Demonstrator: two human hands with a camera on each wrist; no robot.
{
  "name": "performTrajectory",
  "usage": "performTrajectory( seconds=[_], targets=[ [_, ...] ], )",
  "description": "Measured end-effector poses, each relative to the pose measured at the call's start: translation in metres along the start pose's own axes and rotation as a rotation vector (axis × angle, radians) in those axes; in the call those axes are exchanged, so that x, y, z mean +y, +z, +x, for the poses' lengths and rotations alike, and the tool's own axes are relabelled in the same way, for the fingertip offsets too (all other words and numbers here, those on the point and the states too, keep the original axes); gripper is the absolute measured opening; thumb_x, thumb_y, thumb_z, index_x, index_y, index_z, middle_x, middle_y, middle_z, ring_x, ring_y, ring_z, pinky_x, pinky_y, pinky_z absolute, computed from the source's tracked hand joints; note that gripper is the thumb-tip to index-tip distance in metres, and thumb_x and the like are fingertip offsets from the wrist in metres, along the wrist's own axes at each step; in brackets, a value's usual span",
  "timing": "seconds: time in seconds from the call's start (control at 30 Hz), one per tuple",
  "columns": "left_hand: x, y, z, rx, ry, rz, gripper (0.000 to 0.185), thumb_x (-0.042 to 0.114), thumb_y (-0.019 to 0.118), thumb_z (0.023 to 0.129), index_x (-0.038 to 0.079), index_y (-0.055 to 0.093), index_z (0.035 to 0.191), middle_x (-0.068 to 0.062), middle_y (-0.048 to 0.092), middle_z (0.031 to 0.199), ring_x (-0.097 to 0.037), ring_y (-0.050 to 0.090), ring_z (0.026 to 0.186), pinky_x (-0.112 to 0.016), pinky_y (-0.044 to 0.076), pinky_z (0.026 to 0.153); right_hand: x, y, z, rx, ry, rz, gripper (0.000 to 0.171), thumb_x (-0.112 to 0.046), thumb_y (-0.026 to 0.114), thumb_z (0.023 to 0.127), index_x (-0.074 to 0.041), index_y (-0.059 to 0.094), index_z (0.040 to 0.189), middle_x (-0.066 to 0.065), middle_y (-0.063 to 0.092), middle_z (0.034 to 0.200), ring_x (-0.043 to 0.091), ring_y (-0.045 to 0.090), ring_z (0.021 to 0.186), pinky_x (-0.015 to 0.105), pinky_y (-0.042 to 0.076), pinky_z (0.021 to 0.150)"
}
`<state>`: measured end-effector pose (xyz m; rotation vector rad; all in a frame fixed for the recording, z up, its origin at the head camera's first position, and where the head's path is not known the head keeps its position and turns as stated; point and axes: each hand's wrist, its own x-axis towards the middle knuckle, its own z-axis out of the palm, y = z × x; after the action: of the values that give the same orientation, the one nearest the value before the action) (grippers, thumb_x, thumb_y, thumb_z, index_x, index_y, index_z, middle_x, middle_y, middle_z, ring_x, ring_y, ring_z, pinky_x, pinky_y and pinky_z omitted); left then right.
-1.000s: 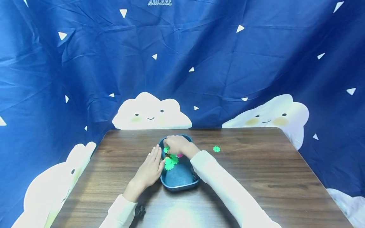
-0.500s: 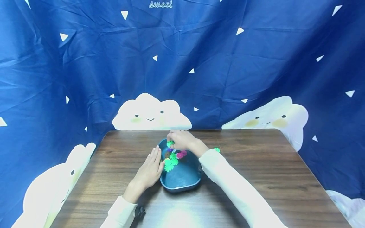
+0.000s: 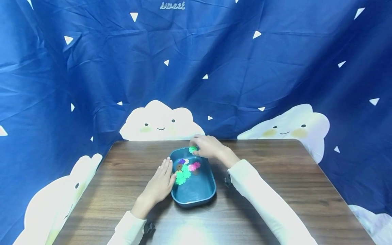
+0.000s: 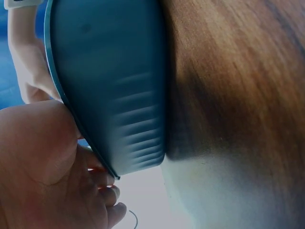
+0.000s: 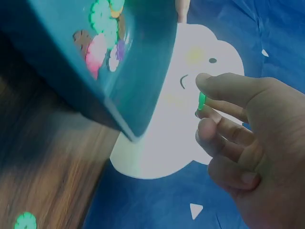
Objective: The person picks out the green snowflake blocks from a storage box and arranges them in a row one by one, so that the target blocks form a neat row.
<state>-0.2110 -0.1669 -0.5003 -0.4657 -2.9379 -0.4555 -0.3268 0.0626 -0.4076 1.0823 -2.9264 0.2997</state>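
A dark blue plastic tub (image 3: 196, 195) holds several notched, flower-shaped plastic discs. The green discs (image 3: 183, 174) gather toward its left side; pink (image 3: 194, 166), brown (image 3: 179, 166) and purple (image 3: 182, 161) discs lie near them. My left hand (image 3: 157, 183) rests along the left rim, fingers straight. The left wrist view shows that palm (image 4: 43, 162) beside the tub's ribbed outer wall (image 4: 114, 95). Over the far right corner, my right hand (image 3: 209, 147) pinches a green disc (image 3: 192, 149) between thumb and fingers. The right wrist view shows this disc (image 5: 202, 101) edge-on.
Another green disc (image 5: 25, 221) lies on the wooden table (image 3: 275, 190), hidden by the right arm in the head view. Behind the table's far edge hangs a blue curtain (image 3: 196, 68) with white clouds and triangles.
My right hand has lifted from inside the tub and moved right toward its far right corner, carrying the green disc. More of the discs inside show. My left hand has stayed put.
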Motion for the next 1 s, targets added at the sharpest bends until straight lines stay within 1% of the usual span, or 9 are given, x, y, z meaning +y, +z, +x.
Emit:
performTrajectory(
  seconds=[0.13, 0.23, 0.3, 0.4, 0.47, 0.67, 0.87, 1.0],
  targets=[
    [0.0, 0.0, 0.0, -0.006, -0.012, -0.01, 0.061, 0.031, 0.041, 0.105, -0.005, 0.026, 0.152, -0.02, 0.019, 0.162, -0.033, 0.017, 0.152, -0.051, 0.023, 0.122, 0.009, -0.003, -0.008, 0.023, 0.021, -0.002, 0.026, -0.035, 0.07, 0.089, -0.025, 0.068, 0.114, -0.008, 0.059, 0.106, 0.011, 0.058, 0.086, 0.034, 0.055, 0.081],
    [-0.001, 0.0, 0.0, -0.014, -0.015, -0.013, 0.061, 0.031, 0.04, 0.106, -0.004, 0.024, 0.153, -0.02, 0.018, 0.163, -0.032, 0.015, 0.152, -0.05, 0.022, 0.123, 0.015, -0.005, -0.014, 0.037, 0.026, 0.01, 0.026, -0.034, 0.07, 0.089, -0.025, 0.069, 0.113, -0.008, 0.059, 0.105, 0.012, 0.057, 0.085, 0.035, 0.054, 0.078],
    [-0.001, 0.0, 0.0, -0.017, -0.016, -0.012, 0.061, 0.031, 0.039, 0.106, -0.004, 0.023, 0.153, -0.019, 0.017, 0.163, -0.031, 0.015, 0.152, -0.049, 0.021, 0.123, 0.02, -0.007, -0.019, 0.045, 0.026, 0.012, 0.027, -0.034, 0.07, 0.089, -0.024, 0.069, 0.114, -0.008, 0.059, 0.106, 0.012, 0.056, 0.085, 0.034, 0.053, 0.079],
    [0.0, 0.0, 0.0, -0.021, -0.015, -0.013, 0.061, 0.032, 0.039, 0.106, -0.004, 0.023, 0.153, -0.019, 0.017, 0.163, -0.031, 0.014, 0.152, -0.049, 0.021, 0.123, 0.026, -0.011, -0.027, 0.052, 0.033, 0.019, 0.027, -0.033, 0.07, 0.089, -0.023, 0.069, 0.114, -0.005, 0.06, 0.104, 0.013, 0.056, 0.083, 0.034, 0.052, 0.074],
    [0.0, 0.0, 0.0, -0.019, -0.015, -0.014, 0.061, 0.031, 0.039, 0.106, -0.003, 0.023, 0.153, -0.019, 0.017, 0.163, -0.031, 0.014, 0.152, -0.049, 0.021, 0.123, 0.028, -0.014, -0.032, 0.059, 0.038, 0.023, 0.027, -0.031, 0.071, 0.089, -0.022, 0.069, 0.114, -0.004, 0.061, 0.105, 0.014, 0.056, 0.083, 0.034, 0.051, 0.075],
    [0.001, -0.001, 0.001, -0.025, -0.021, -0.018, 0.061, 0.031, 0.039, 0.106, -0.003, 0.022, 0.154, -0.019, 0.016, 0.163, -0.031, 0.013, 0.152, -0.049, 0.02, 0.123, 0.038, -0.022, -0.048, 0.072, 0.057, -0.002, 0.027, -0.033, 0.07, 0.089, -0.023, 0.069, 0.113, -0.004, 0.061, 0.105, 0.015, 0.056, 0.08, 0.034, 0.051, 0.071],
    [0.0, 0.001, 0.001, -0.026, -0.022, -0.018, 0.061, 0.032, 0.039, 0.106, -0.003, 0.022, 0.154, -0.018, 0.016, 0.164, -0.031, 0.014, 0.152, -0.05, 0.022, 0.123, 0.05, -0.024, -0.062, 0.089, 0.071, -0.02, 0.026, -0.035, 0.07, 0.089, -0.022, 0.069, 0.112, -0.003, 0.061, 0.103, 0.013, 0.055, 0.077, 0.032, 0.049, 0.067],
    [-0.001, 0.001, 0.001, -0.009, -0.014, -0.017, 0.061, 0.031, 0.04, 0.105, -0.004, 0.025, 0.153, -0.02, 0.017, 0.163, -0.033, 0.016, 0.152, -0.052, 0.024, 0.122, 0.058, -0.026, -0.072, 0.109, 0.099, -0.018, 0.024, -0.035, 0.071, 0.088, -0.023, 0.07, 0.11, -0.005, 0.061, 0.104, 0.01, 0.056, 0.077, 0.032, 0.05, 0.067]
  ],
)
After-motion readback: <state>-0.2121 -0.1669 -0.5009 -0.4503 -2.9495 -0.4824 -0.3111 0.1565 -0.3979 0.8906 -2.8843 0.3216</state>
